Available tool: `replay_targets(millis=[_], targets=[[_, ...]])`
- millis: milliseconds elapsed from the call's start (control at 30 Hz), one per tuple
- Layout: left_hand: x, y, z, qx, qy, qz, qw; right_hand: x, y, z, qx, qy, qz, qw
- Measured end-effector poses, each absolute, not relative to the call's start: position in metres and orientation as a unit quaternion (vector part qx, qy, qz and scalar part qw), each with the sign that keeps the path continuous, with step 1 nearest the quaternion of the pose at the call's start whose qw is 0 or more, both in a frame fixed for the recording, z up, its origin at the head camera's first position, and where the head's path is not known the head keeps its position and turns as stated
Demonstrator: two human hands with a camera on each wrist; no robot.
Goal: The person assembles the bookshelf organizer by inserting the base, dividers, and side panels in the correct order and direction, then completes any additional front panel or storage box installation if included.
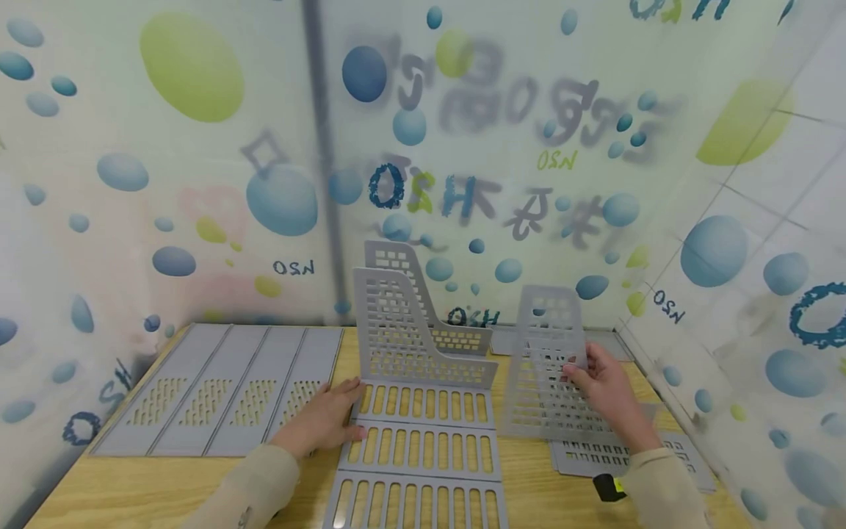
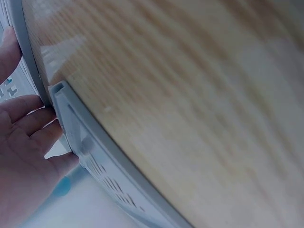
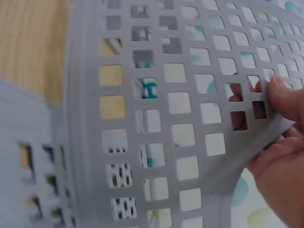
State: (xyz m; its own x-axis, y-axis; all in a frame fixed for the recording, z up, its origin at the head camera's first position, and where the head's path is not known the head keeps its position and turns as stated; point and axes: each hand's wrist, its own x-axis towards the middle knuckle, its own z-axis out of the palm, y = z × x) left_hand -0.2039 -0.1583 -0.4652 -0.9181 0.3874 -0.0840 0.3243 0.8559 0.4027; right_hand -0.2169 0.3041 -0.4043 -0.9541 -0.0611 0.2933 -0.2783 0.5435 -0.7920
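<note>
My right hand (image 1: 611, 393) pinches the curved edge of a grey perforated divider panel (image 1: 543, 367), thumb on one face and fingers behind. In the right wrist view its square holes fill most of the picture, with the thumb (image 3: 287, 97) at the edge. To its left lies a grey slotted base panel (image 1: 416, 425), with two more divider panels, a front one (image 1: 390, 323) and a back one (image 1: 390, 253), upright at its far end. My left hand (image 1: 327, 419) rests at the base's left edge, fingers extended; the left wrist view shows them (image 2: 40, 121) against grey panel edges.
A row of grey flat panels (image 1: 218, 353) with slanted slots lies on the wooden table (image 1: 165, 488) at left. More perforated panels (image 1: 588, 459) lie at right, beside a small black object (image 1: 608, 487). A bubble-patterned curtain (image 1: 423, 95) hangs behind.
</note>
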Motion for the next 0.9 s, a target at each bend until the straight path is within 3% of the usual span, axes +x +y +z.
replay_targets(millis=[267, 400, 733, 900], targets=[[-0.205, -0.158, -0.467, 0.184, 0.96, 0.194, 0.083, -0.212, 0.29, -0.415, 0.125, -0.866, 0.453, 0.169], [-0.206, -0.158, -0.467, 0.185, 0.959, 0.198, 0.082, -0.212, 0.292, -0.415, 0.14, -0.867, 0.448, 0.167], [-0.208, -0.16, -0.468, 0.204, 0.958, 0.186, 0.08, -0.202, 0.317, -0.409, 0.19, -0.917, 0.336, 0.097], [-0.195, -0.171, -0.459, 0.211, 0.952, 0.198, 0.102, -0.194, 0.329, -0.41, 0.181, -0.935, 0.303, 0.025]])
